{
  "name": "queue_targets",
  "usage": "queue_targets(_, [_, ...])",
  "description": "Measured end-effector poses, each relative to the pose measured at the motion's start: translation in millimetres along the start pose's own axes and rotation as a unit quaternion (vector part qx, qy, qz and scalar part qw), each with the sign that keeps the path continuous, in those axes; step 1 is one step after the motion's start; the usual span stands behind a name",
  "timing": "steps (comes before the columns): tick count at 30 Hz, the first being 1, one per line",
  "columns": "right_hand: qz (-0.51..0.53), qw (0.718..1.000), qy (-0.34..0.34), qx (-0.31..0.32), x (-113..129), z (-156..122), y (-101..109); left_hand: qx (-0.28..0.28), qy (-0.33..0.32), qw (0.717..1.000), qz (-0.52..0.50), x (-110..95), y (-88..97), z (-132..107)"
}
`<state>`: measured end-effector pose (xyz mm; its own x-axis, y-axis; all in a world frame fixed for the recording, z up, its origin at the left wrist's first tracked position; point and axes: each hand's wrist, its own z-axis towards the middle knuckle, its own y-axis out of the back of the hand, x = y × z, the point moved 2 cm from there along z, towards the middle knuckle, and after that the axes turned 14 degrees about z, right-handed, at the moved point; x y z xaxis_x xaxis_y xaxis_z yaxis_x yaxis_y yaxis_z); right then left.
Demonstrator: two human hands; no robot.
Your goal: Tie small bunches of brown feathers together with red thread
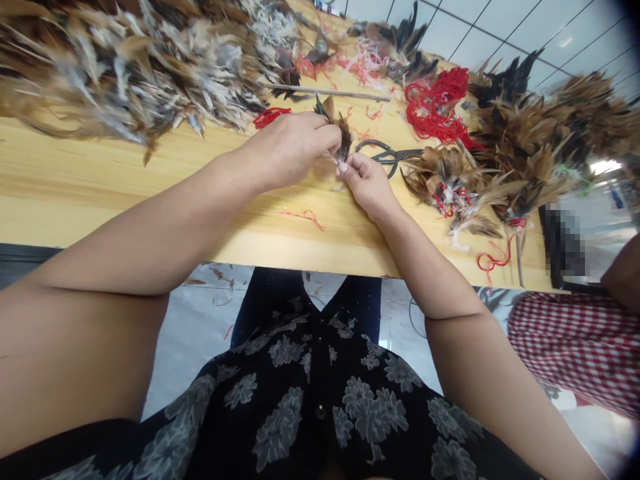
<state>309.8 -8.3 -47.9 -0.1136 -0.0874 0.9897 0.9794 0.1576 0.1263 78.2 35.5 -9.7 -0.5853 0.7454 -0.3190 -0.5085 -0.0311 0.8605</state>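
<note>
Right grip (370,183): narrow, thumb and finger pinched on the base of a small feather bunch (346,139). Left grip (297,147): fingers curled in at the bunch's other side; can't tell if they clamp feathers or only rest against them, since your knuckles hide the contact.

To do this well, pinch right at the quill ends, so the bases sit even and don't slip past each other. Go light with the left; squeezing the vanes would probably bend or split them. Work with both fingertips close together, as you have them, for better control of such a small piece. Mind the scissors (395,157) lying just beyond your right grip, and the loose red thread (306,216) in front of you, which could snag.

Bunch: between your two hands, over the middle of the surface (75,153). Dark brown to near-black, with a lighter brown feather among them; tips fan up and away from you, pale bits down by the base. Looks soft and springy, so likely to splay if the pinch loosens. Some of it is behind your left fingers; feather count can't be told. Any thread on its base: too small to tell.
</note>
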Motion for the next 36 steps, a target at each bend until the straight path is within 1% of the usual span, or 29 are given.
queue_targets(3, [0.001, 1.0, 0.001, -0.002, -1, 0, 0, 0.0, 0.018, 0.999, -0.031, -1, -0.9, 1])
queue_targets(7, [0.006, 1.0, 0.001, 0.002, -1, 1, 0, 0.025, 0.047, 0.997, -0.063, -3, 2.0, 3])
queue_targets(10, [0.009, 1.0, 0.002, 0.003, -1, 0, 0, 0.019, 0.024, 0.999, -0.037, -6, 5.4, 3])
queue_targets(12, [0.006, 1.0, 0.002, 0.006, 0, -1, -1, 0.01, -0.012, 1.0, 0.01, -8, 6.7, 3])
queue_targets(15, [-0.003, 1.0, 0.007, 0.016, 2, -3, -2, 0.013, -0.058, 0.996, 0.072, -10, 5.4, 4])
queue_targets(16, [-0.005, 1.0, 0.009, 0.021, 3, -3, -2, 0.017, -0.061, 0.995, 0.079, -10, 4.0, 5])
queue_targets(20, [-0.015, 0.999, 0.019, 0.034, 5, -3, -2, 0.027, -0.038, 0.997, 0.064, -8, -3.7, 7])
queue_targets(22, [-0.018, 0.999, 0.022, 0.038, 4, -2, -2, 0.01, -0.049, 0.997, 0.062, -11, -3.0, 8])
queue_targets(24, [-0.015, 0.999, 0.027, 0.036, 3, -1, 0, -0.043, -0.057, 0.995, 0.064, -16, 5.8, 7])
queue_targets(25, [-0.011, 0.999, 0.03, 0.029, 2, -1, 1, -0.075, -0.051, 0.994, 0.068, -20, 12.8, 6])
queue_targets(27, [0.001, 0.999, 0.033, 0.008, 0, -2, 3, -0.132, -0.016, 0.988, 0.077, -26, 27.9, 3])
queue_targets(28, [0.009, 0.999, 0.035, -0.005, -1, -2, 3, -0.152, 0.011, 0.986, 0.074, -27, 33.9, 1])
queue_targets(29, [0.018, 0.999, 0.037, -0.017, -1, -3, 4, -0.157, 0.035, 0.985, 0.06, -28, 37.4, 0])
queue_targets(30, [0.028, 0.998, 0.04, -0.027, -2, -3, 4, -0.148, 0.055, 0.987, 0.036, -28, 37.8, -1])
queue_targets(31, [0.038, 0.998, 0.045, -0.035, -2, -4, 4, -0.128, 0.074, 0.989, 0.002, -27, 35.1, -1])
queue_targets(33, [0.05, 0.996, 0.053, -0.043, -1, -5, 4, -0.071, 0.106, 0.989, -0.079, -26, 23.0, 1])
queue_targets(34, [0.051, 0.996, 0.055, -0.045, 1, -5, 3, -0.047, 0.124, 0.984, -0.121, -26, 15.7, 3])
queue_targets(36, [0.053, 0.996, 0.05, -0.042, 5, -6, 0, -0.025, 0.161, 0.966, -0.2, -29, 3.4, 6])
